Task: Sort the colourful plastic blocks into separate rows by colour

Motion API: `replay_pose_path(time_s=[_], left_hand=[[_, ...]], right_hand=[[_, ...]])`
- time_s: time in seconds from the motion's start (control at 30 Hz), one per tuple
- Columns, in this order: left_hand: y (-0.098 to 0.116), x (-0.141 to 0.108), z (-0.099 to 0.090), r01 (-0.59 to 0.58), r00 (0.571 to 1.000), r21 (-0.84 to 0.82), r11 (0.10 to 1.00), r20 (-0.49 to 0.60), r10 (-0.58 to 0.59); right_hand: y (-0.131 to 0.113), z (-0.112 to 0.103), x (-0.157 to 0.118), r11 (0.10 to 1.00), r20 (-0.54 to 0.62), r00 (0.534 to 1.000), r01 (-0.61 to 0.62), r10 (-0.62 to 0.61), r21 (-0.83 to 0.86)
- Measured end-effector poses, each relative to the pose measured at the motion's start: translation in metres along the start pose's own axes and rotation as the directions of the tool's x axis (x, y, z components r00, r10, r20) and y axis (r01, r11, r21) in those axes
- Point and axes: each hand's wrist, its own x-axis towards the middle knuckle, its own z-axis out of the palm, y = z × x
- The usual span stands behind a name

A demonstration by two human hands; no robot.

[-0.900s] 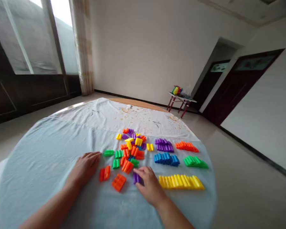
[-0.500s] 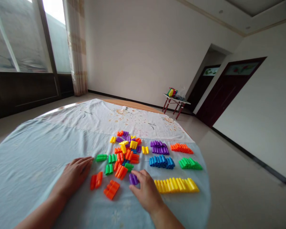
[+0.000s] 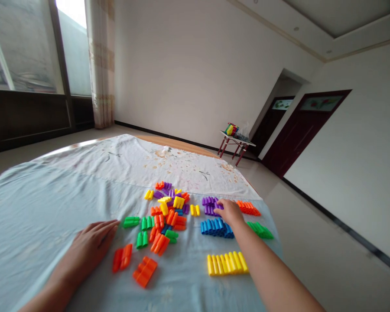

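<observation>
My right hand (image 3: 230, 211) is at the right end of the stacked purple blocks (image 3: 210, 202), its fingertips closed around a purple block that the fingers partly hide. Just below it lie the blue blocks (image 3: 216, 227) in a row, partly behind my wrist. My left hand (image 3: 92, 240) rests flat on the cloth, palm down, its fingers stretched beside a green block (image 3: 131, 222) and apart from it. Between the hands spreads a loose pile of joined tube-like blocks, among them an orange block (image 3: 160, 244) and a yellow block (image 3: 178, 202).
Yellow blocks (image 3: 225, 263) form a row at the front right, partly under my forearm. Orange blocks (image 3: 248, 208) and green blocks (image 3: 261, 230) are lined up near the right table edge. A blue-and-white tablecloth (image 3: 68, 195) covers the table. A small side table (image 3: 237, 139) holding bags stands beyond.
My right hand has carried the purple block from the near side of the pile forward and right to the purple stack. My left hand stays flat; the view has shifted slightly.
</observation>
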Motion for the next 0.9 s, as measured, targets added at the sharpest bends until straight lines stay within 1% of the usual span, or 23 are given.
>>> replay_pose_path(time_s=[0.17,0.37,0.5,0.6,0.7,0.77,0.83,0.9], left_hand=[[0.001,0.000,-0.001,0.032,0.999,0.004,0.999,0.023,-0.032],[0.005,-0.001,-0.005,0.030,1.000,0.003,1.000,0.006,-0.030],[0.004,-0.001,-0.005,0.037,0.999,-0.008,0.999,0.012,-0.037],[0.004,0.000,-0.005,0.042,0.999,-0.014,0.999,0.015,-0.041],[0.008,0.000,-0.006,0.034,0.999,-0.016,0.999,-0.006,-0.034],[0.011,0.000,-0.007,0.029,0.999,-0.017,0.999,-0.021,-0.029],[0.014,0.000,-0.009,0.026,0.999,-0.019,0.999,-0.027,-0.027],[0.016,0.000,-0.010,0.026,0.999,-0.020,0.999,-0.024,-0.026]], right_hand=[[-0.008,0.011,0.011,0.997,0.070,0.997,-0.009,0.014,-0.073],[-0.012,0.017,0.016,0.990,0.115,0.991,-0.052,0.067,-0.132],[-0.011,0.014,0.015,0.991,0.105,0.992,-0.060,0.073,-0.120],[-0.017,0.006,0.011,0.997,0.054,0.998,-0.036,0.040,-0.071],[-0.037,-0.004,-0.002,0.998,-0.009,0.998,0.064,-0.064,0.012],[-0.057,-0.006,-0.018,0.978,-0.054,0.983,0.180,-0.175,0.106],[-0.078,-0.002,-0.039,0.907,-0.131,0.946,0.322,-0.297,0.271],[-0.096,0.008,-0.062,0.789,-0.217,0.905,0.426,-0.366,0.442]])
